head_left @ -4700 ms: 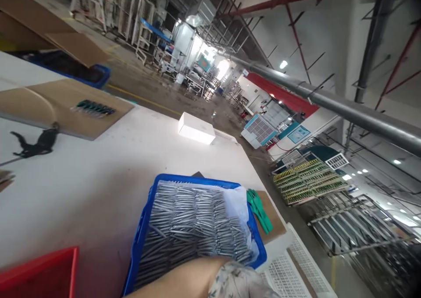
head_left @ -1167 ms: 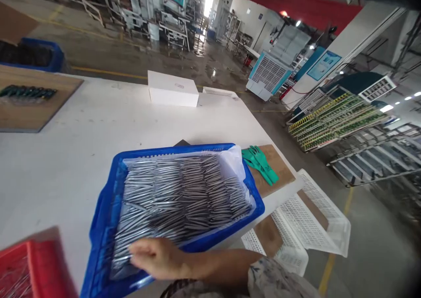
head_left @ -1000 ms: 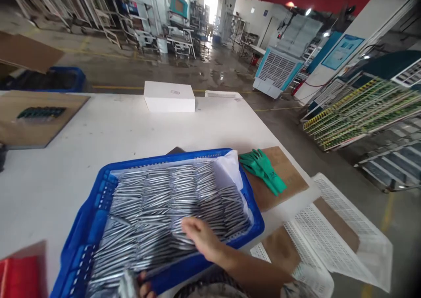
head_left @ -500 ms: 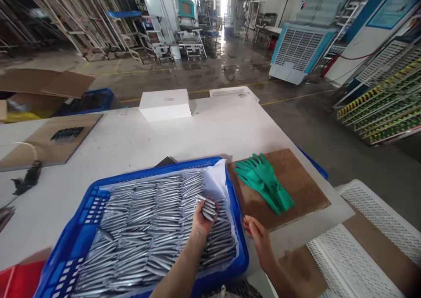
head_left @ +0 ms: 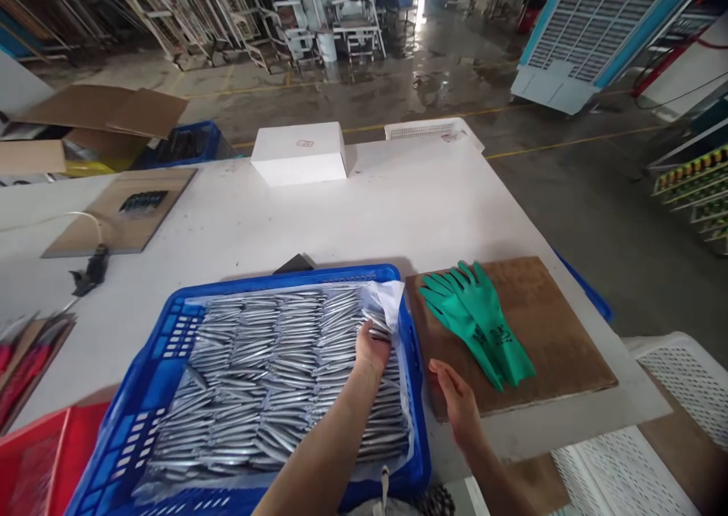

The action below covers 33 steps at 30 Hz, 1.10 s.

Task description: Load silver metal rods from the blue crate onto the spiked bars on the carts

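Observation:
A blue plastic basket (head_left: 422, 425) lined with white sheet holds rows of slim silver fish-shaped pieces (head_left: 296, 364), like lure blanks. My left hand (head_left: 372, 349) is over the basket's back right part, closed around a small bunch of silver pieces (head_left: 376, 326). Beneath the bunch are more rows and the white liner (head_left: 390, 297). My right hand (head_left: 459, 402) is just right of the basket, at the near left edge of a brown cardboard sheet (head_left: 560, 326). Its fingers are loosely stretched, with nothing visible in them. A pair of green rubber gloves (head_left: 483, 322) lies on the cardboard.
A white box (head_left: 299, 155) and a white perforated tray (head_left: 432, 130) stand at the table's far side. To the left are a brown board (head_left: 122, 224), a black-handled tool (head_left: 94, 272) and a red bin (head_left: 68, 448). White perforated trays (head_left: 603, 470) stand at lower right.
My left hand has moved toward the back right of the basket with its bunch of silver pieces. My right hand's fingers have loosened. The view has tilted down and turned slightly left.

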Each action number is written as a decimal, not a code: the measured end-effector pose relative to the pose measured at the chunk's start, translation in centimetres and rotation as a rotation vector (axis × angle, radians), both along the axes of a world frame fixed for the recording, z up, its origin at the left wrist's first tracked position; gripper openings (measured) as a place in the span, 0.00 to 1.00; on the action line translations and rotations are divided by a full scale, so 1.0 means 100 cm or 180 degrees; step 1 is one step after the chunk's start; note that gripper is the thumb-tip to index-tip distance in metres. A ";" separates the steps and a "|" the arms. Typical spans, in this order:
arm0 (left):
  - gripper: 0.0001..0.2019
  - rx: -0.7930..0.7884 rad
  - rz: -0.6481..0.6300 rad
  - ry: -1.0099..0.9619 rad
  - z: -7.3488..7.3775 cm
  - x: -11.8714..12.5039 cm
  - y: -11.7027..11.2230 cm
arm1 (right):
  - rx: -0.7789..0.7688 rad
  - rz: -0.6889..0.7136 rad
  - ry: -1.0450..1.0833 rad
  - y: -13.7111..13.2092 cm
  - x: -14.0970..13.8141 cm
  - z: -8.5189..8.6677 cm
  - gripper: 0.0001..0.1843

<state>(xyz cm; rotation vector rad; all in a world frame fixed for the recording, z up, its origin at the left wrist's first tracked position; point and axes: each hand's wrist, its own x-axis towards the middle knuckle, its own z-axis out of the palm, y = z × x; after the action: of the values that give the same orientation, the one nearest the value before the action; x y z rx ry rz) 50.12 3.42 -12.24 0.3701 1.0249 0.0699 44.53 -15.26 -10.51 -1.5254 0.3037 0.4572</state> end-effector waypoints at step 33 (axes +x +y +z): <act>0.06 0.5529 -0.3482 -0.0861 -0.027 0.040 0.106 | -0.2748 0.2326 -0.2954 0.136 0.152 -0.002 0.21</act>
<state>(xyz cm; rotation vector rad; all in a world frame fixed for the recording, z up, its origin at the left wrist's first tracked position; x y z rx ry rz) 54.07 14.04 -14.94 2.3609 0.1245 0.0000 59.73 -1.62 -10.66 -2.5017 -0.9280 0.1086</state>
